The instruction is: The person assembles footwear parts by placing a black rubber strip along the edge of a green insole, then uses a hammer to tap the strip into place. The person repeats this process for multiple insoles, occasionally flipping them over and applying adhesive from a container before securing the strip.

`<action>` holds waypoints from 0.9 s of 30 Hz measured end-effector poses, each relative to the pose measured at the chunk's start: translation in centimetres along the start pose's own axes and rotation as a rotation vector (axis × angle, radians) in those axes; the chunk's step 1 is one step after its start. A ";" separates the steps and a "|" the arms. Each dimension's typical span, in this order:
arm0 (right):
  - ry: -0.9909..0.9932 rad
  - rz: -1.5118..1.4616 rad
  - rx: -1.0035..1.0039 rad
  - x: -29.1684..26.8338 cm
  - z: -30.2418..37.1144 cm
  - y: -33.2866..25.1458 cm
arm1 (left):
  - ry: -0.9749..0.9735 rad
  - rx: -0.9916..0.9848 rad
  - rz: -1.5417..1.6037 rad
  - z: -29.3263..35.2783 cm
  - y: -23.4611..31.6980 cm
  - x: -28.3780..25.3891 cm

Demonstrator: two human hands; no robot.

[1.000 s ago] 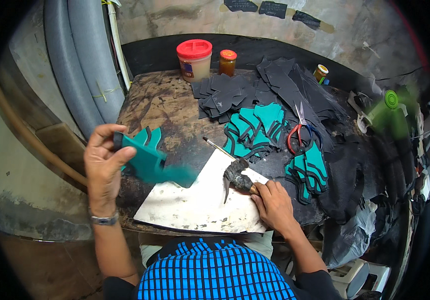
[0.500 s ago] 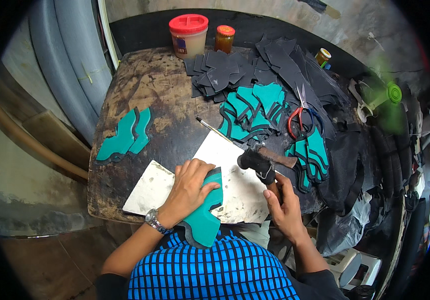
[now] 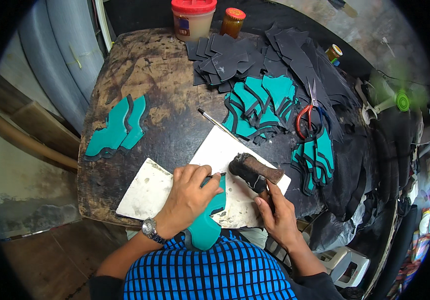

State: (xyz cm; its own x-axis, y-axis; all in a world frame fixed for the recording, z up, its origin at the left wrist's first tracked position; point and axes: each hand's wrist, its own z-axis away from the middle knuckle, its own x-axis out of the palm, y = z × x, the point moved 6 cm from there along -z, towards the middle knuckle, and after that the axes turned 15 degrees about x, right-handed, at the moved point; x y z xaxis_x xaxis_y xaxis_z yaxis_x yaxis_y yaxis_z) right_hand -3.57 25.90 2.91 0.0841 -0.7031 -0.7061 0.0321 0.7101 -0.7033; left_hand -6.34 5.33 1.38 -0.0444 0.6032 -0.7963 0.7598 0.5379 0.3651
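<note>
My left hand (image 3: 189, 192) presses a teal shoe-upper piece (image 3: 206, 220) flat on a white slab (image 3: 152, 187) at the table's near edge. My right hand (image 3: 277, 215) grips the handle of a dark hammer (image 3: 252, 170), whose head rests on the slab just right of the teal piece. Two finished teal pieces with black edging (image 3: 117, 129) lie together at the left of the table. A thin brush or awl (image 3: 217, 122) lies beyond the slab.
Stacks of teal pieces (image 3: 262, 105) and black cut pieces (image 3: 235, 57) cover the table's far right. Red-handled scissors (image 3: 311, 112) lie on them. A red-lidded tub (image 3: 192, 17) and an orange-lidded jar (image 3: 232, 21) stand at the back. Grey pipes (image 3: 60, 55) run at left.
My left hand put one teal piece down at the table's left, then came back and now holds another teal piece on the slab. The hammer has stayed in my right hand.
</note>
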 end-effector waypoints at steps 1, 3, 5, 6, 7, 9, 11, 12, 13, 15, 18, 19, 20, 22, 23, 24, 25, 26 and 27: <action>-0.001 -0.004 -0.014 -0.1 0.0 -0.2 | 0.001 0.005 -0.009 0.0 0.0 0.0; 0.004 0.005 -0.021 -0.4 0.1 -0.7 | 0.006 0.016 -0.027 0.0 0.1 0.1; -0.004 -0.003 -0.040 -0.5 0.3 -1.2 | -0.009 0.015 -0.030 0.1 0.2 0.2; -0.003 -0.005 -0.045 -0.6 0.3 -1.4 | -0.010 0.015 -0.028 0.1 0.1 0.3; -0.021 -0.003 -0.050 -0.4 0.3 -1.5 | -0.016 0.018 -0.031 0.1 0.2 0.3; -0.048 0.000 -0.067 0.0 0.3 -1.6 | -0.021 0.019 -0.029 0.2 0.2 0.3; -0.045 0.075 -0.042 0.4 0.1 -1.4 | -0.018 0.021 -0.030 0.1 0.2 0.3; -0.029 0.083 -0.022 0.5 0.1 -1.2 | -0.013 0.019 -0.026 0.1 0.1 0.3; -0.015 0.092 -0.004 0.5 0.1 -1.0 | -0.010 0.023 -0.032 0.1 0.2 0.3; 0.028 0.079 -0.104 0.4 0.5 -1.6 | 0.004 0.015 -0.031 0.2 0.2 0.3; -0.033 0.119 -0.055 1.1 0.5 -1.5 | -0.003 -0.028 0.005 0.4 0.0 0.0; -0.008 0.128 -0.063 0.9 0.4 -1.7 | 0.000 -0.059 0.037 0.6 -0.2 -0.2; 0.002 0.137 -0.076 0.9 0.4 -1.8 | 0.004 -0.101 0.076 0.9 -0.5 -0.4; -0.011 0.120 -0.056 0.8 0.2 -1.8 | 0.001 -0.140 0.117 1.4 -0.7 -0.8; -0.031 0.096 -0.025 0.7 0.0 -1.7 | -0.003 -0.135 0.119 1.6 -0.7 -0.9; -0.053 0.072 0.006 0.7 0.0 -1.6 | -0.007 -0.133 0.121 1.7 -0.6 -1.0; -0.035 0.062 0.002 0.4 0.0 -1.8 | -0.008 -0.122 0.116 1.8 -0.5 -1.0; -0.016 0.051 -0.006 0.2 -0.1 -1.9 | -0.006 -0.111 0.107 1.8 -0.5 -0.9; 0.005 0.058 0.002 0.0 -0.1 -1.9 | -0.005 -0.100 0.099 1.8 -0.5 -0.9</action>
State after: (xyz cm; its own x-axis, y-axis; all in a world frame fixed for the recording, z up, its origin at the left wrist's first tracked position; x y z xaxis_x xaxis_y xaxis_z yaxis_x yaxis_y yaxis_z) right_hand -3.75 24.54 4.24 0.0811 -0.6607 -0.7463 0.0289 0.7500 -0.6608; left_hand -5.49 3.46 1.06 0.0315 0.6535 -0.7562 0.6919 0.5318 0.4884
